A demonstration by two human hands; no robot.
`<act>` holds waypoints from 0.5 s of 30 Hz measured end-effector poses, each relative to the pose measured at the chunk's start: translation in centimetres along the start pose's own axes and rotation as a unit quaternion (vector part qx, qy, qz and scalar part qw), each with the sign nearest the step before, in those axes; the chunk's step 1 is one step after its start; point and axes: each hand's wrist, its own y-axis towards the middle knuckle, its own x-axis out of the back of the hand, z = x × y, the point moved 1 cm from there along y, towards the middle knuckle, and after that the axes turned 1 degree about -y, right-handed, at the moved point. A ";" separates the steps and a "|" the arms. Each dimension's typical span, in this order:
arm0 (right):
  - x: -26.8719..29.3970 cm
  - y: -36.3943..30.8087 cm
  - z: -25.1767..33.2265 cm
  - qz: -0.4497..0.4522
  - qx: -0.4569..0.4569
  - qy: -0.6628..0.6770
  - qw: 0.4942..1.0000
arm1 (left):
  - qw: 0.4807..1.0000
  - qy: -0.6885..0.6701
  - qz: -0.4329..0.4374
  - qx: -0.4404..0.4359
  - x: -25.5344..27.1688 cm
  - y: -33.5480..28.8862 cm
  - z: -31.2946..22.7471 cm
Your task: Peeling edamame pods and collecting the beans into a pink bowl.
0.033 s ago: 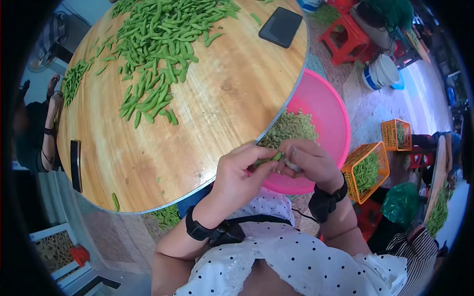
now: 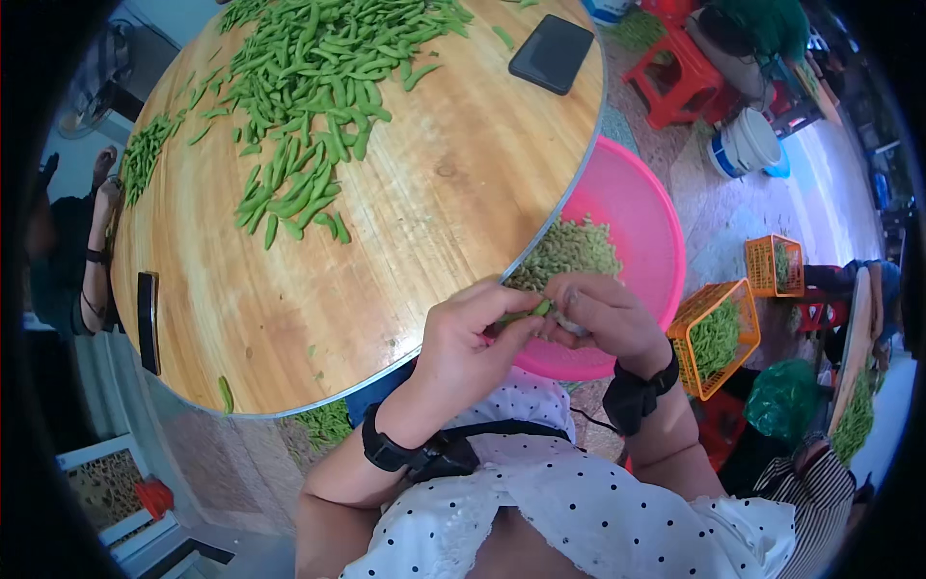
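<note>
My left hand (image 2: 470, 333) is closed round a green edamame pod (image 2: 541, 308), whose tip sticks out between thumb and forefinger. My right hand (image 2: 605, 317) meets it there, its fingers pinched at the pod's end, with something whitish at the fingertips. Both hands are just past the table's edge, above the near side of a pink basin (image 2: 648, 207). Shelled beans (image 2: 579, 249) are heaped in the basin, partly hidden by my hands and the tabletop. A large pile of unshelled edamame pods (image 2: 309, 72) covers the far part of the round wooden table (image 2: 405, 232).
A dark phone (image 2: 551, 54) lies at the table's far right, another phone (image 2: 148, 322) at its left edge. Beyond the basin stand an orange crate (image 2: 716, 338) of pods, a white bucket (image 2: 746, 142) and a red stool (image 2: 670, 72). Another person's arm (image 2: 96, 251) is at the left.
</note>
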 end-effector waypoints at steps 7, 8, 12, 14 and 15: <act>-1.2 1.0 0.3 0.048 0.005 -0.032 0.998 | 0.999 0.037 -0.012 -0.038 1.5 -0.5 -1.1; -1.5 1.2 0.3 0.045 0.010 -0.031 0.998 | 0.998 0.032 -0.015 -0.043 1.7 -0.6 -1.1; -2.5 1.7 0.2 0.017 0.013 -0.033 0.999 | 0.996 0.054 -0.032 -0.057 2.3 -0.9 -0.8; -3.1 2.0 -0.4 -0.002 0.021 0.016 1.000 | 0.997 0.049 -0.040 -0.054 2.6 -0.9 -0.9; -3.3 2.1 -0.7 -0.012 0.025 0.040 0.999 | 0.998 -0.020 -0.050 -0.011 2.5 -1.1 -0.8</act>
